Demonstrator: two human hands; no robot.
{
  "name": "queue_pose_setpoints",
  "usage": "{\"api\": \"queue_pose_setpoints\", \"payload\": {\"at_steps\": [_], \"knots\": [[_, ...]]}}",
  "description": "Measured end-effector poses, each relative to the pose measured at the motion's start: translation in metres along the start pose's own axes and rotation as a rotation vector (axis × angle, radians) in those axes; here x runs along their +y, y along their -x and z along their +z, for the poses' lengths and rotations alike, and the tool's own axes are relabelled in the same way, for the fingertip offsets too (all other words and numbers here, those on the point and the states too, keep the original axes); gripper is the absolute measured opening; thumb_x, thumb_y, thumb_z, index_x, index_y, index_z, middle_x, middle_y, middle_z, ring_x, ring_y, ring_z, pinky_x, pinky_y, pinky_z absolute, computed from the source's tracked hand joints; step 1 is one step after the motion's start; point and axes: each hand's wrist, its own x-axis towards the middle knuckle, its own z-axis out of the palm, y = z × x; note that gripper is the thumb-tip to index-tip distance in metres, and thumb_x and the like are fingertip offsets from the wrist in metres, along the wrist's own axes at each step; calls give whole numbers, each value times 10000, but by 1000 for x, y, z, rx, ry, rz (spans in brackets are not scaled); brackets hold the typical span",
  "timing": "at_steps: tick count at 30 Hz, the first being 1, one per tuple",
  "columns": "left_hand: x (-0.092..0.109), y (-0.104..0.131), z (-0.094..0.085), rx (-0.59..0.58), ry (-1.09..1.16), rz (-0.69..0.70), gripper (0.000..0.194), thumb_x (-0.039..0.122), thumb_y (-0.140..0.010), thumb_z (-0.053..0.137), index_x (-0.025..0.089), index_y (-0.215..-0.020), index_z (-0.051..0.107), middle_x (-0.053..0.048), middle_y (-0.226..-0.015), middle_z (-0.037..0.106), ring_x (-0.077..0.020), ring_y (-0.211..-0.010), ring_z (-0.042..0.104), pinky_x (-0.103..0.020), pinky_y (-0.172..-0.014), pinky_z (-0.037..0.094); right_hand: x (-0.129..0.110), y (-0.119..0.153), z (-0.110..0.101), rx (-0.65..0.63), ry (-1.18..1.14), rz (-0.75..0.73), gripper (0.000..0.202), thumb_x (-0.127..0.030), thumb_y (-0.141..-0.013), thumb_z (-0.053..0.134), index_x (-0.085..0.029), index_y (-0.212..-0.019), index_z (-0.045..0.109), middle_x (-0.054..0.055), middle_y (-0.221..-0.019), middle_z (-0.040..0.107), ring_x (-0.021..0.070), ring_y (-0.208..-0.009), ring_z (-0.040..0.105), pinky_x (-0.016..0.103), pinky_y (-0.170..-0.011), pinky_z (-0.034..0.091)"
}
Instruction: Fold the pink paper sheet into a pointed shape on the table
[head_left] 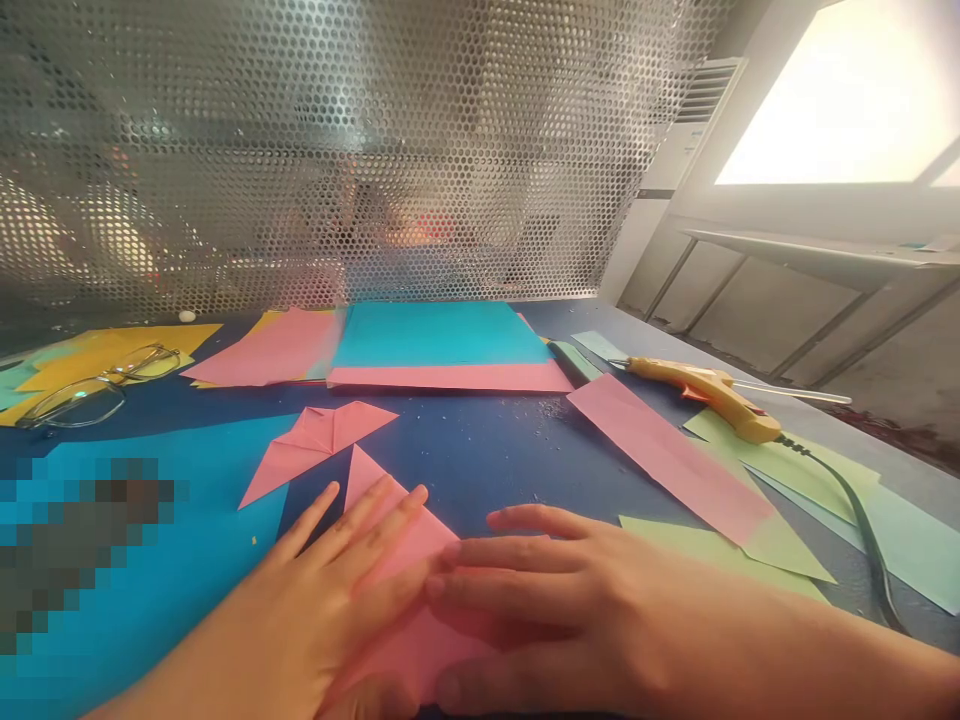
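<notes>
Your left hand (330,590) and right hand (585,610) lie flat, fingers spread, nothing pinched, pinning the pink paper (405,560) to the bench (487,450) at 6 o'clock so it stays put; folded pink piece (315,445) at 11, glue gun (712,395) at 2

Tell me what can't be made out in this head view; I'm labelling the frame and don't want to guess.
- Pink paper: its near part is hidden under the left hand and right hand, both pressed flat on it.
- Lower left: a pixelated patch hides whatever lies on the blue sheet.
- Behind the perforated metal screen: only blurred shapes.
- Glue gun cord: cut off at the right edge.
</notes>
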Motion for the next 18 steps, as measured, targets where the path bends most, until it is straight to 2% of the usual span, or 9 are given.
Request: {"api": "queue_pose_setpoints", "payload": {"at_steps": [1, 3, 5, 6, 8, 11, 14, 18], "knots": [[2, -1, -2, -2, 3, -26, 682, 663, -1084, 146, 333, -1653, -33, 100, -1691, 280, -134, -1605, 91, -339, -1292, 55, 0, 0, 0, 29, -38, 9, 473, -105, -1101, 375, -211, -1525, 554, 72, -1584, 535, 185, -1511, 393, 391, -1264, 289], [5, -3, -7, -19, 21, -65, 646, 642, -1093, 135, 369, -1638, -80, 81, -1668, 326, -172, -1580, 230, -395, -1254, 282, 1, -1, 0, 100, -117, 45, 482, -58, -1046, 446, -226, -1456, 636, 64, -1528, 584, 193, -1391, 509, 341, -1194, 383], [7, -5, -11, -45, 47, -83, 629, 639, -1092, 136, 403, -1619, -111, 25, -1650, 362, -248, -1531, 357, -466, -1129, 480, 2, -1, 1, 146, -159, 88, 523, -40, -987, 482, -273, -1411, 681, 77, -1422, 633, 202, -1234, 579, 334, -1102, 462], [7, -6, -12, -58, 58, -86, 625, 641, -1091, 147, 417, -1610, -119, -4, -1645, 368, -277, -1512, 387, -490, -1079, 527, 2, -1, 2, 153, -160, 101, 545, -39, -968, 491, -301, -1404, 686, 86, -1350, 647, 205, -1168, 587, 343, -1067, 480], [6, -6, -13, -81, 67, -82, 631, 660, -1083, 176, 440, -1598, -116, -44, -1645, 365, -302, -1500, 398, -518, -1046, 551, 3, 0, 4, 146, -146, 105, 575, -34, -955, 496, -347, -1399, 685, 82, -1207, 651, 201, -1048, 582, 349, -1010, 489], [4, -6, -13, -77, 65, -71, 575, 607, -1102, 169, 452, -1612, -45, -60, -1651, 362, -304, -1505, 386, -528, -1062, 539, 3, 0, 5, 121, -109, 93, 576, -26, -965, 518, -383, -1385, 687, 54, -1132, 637, 195, -929, 544, 339, -937, 468], [3, -5, -12, -63, 47, -55, 509, 482, -1129, 111, 443, -1630, 37, -61, -1650, 370, -303, -1510, 377, -526, -1058, 542, 4, 1, 5, 106, -85, 75, 545, -34, -985, 536, -369, -1387, 687, 48, -1139, 646, 199, -906, 523, 327, -895, 443], [3, -5, -13, -93, 20, -47, 531, 501, -1125, 122, 426, -1631, -19, -45, -1642, 385, -295, -1509, 376, -527, -1042, 558, 5, 0, 5, 89, -97, 68, 547, -44, -978, 539, -350, -1412, 669, 39, -1242, 669, 204, -934, 534, 327, -890, 432]]}}
